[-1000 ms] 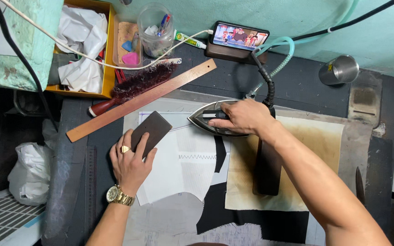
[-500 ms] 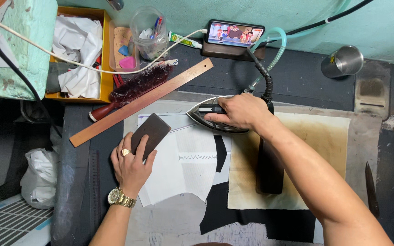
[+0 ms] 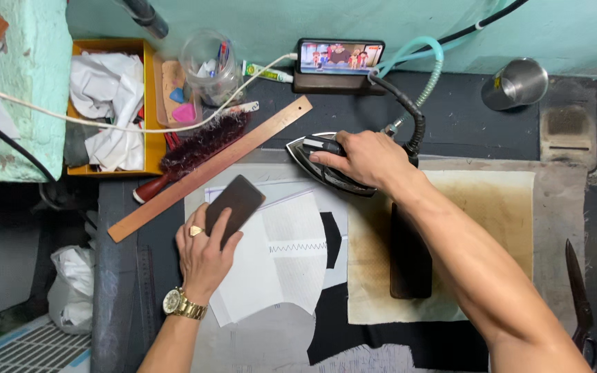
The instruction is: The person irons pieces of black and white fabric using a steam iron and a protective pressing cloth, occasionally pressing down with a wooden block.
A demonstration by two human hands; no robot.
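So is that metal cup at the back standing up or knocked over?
Tipped on its side. The metal cup lies on the dark table, its round mouth facing sideways, toward the right, rather than up. Whether anything is inside cannot be told.

We see one screen: a phone point(image 3: 340, 56) lying on its long side, propped on a dark stand point(image 3: 332, 83) at the back of the counter point(image 3: 464, 124), against the pale green wall. Its screen glows with a colourful cartoon picture inside a black frame. A white cable point(image 3: 243, 86) plugs into its left end. Just left of the phone lies a small white tube point(image 3: 265, 71) with a green cap end and a printed label.
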